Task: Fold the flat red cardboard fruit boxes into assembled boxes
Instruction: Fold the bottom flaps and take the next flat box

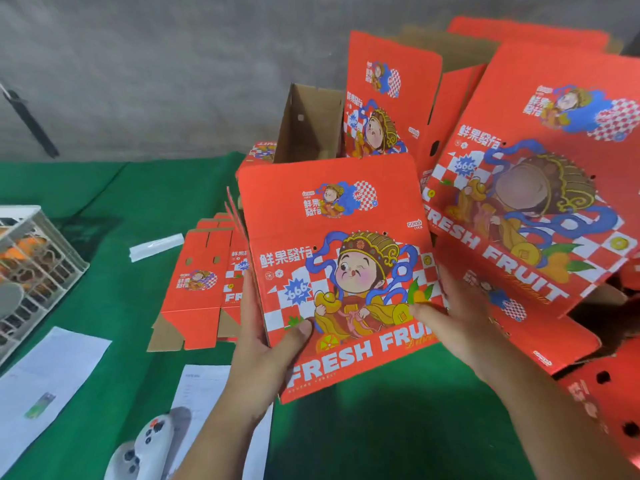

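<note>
At the centre of the view a red fruit box [341,271] is held up off the green table cloth [114,244], its printed face with the cartoon figure and the words FRESH FRUIT turned toward the camera. The left hand [266,327] grips its left edge at about 8 o'clock: the thumb lies curled over the printed front, the fingers go behind the card out of sight. The right hand [457,313] holds the right edge at about 4 o'clock, thumb pressed on the front near the orange print, fingers wrapped round the side.

Other cardboard crowds the held box. Directly behind it at 12 o'clock stands an open box [311,126] showing its brown inside, and just beside that a tall red panel [388,95] with the same print rises upright. At 2 to 3 o'clock a large tilted red box [540,188] leans in, its lower left corner touching or overlapping the held box's right edge; I cannot tell which. Below it at 4 o'clock lies more red card with round holes [602,407].

At 9 o'clock a stack of flat unfolded boxes [201,282] rests on the cloth, partly hidden by the held box and the left hand. Farther out at 9 o'clock sits a white plastic crate [41,251], with a white strip [156,245] between crate and stack. At 7 o'clock lie sheets of paper [45,379] and a white game-style controller [149,445], near the left forearm.
</note>
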`<state>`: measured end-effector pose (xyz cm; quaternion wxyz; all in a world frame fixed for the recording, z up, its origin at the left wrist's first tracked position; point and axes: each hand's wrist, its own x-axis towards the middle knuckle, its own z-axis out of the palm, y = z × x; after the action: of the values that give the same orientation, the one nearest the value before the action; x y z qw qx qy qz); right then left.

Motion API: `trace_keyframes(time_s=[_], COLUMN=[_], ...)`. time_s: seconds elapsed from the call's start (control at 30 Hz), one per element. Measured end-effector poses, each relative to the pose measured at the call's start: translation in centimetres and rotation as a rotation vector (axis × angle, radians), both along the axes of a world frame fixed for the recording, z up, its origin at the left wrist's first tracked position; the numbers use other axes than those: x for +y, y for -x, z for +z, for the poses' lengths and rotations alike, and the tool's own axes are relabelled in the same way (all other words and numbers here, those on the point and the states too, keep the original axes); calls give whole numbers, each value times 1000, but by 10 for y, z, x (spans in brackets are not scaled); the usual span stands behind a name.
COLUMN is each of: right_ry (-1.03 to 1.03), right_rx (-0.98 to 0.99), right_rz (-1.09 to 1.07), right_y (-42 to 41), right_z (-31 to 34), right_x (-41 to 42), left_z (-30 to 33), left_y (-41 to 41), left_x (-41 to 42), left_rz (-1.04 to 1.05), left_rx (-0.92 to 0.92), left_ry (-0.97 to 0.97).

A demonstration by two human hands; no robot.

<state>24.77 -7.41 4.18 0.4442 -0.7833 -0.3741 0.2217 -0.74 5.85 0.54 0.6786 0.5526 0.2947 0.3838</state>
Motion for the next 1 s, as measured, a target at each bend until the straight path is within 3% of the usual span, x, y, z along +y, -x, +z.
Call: trace_keyframes(time_s=[0.13, 0.23, 0.37, 0.5, 0.57, 0.67, 0.8, 0.9, 1.0], right_ry=[5, 6, -177, -249, -264, -249, -218, -212, -129], right_rx=[38, -20, 135, 233, 266, 456, 598, 624, 427], right_rz=[-75, -117, -62, -67, -55, -32, 84, 121, 239], right_y=[-11, -19, -21, -33, -42, -58, -61, -52, -43], right_z=[-7, 0, 12, 32, 45, 58, 46, 24, 4], right_x=[53, 98, 168, 238, 270, 306, 329, 346, 353], left_z=[-8, -16, -17, -3, 7, 20, 30, 30, 16], left_y=[-10, -19, -42, -71, -85, -104, -121, -131, -143], left_x=[24, 52, 91, 143, 167, 208, 261, 280, 276], left_rz=[65, 96, 272, 583, 634, 539, 184, 30, -170], left_rx=[122, 122, 121, 420, 467, 554, 825, 713, 646], left_ry=[-249, -270, -327, -551, -628, -658, -525, -406, -354])
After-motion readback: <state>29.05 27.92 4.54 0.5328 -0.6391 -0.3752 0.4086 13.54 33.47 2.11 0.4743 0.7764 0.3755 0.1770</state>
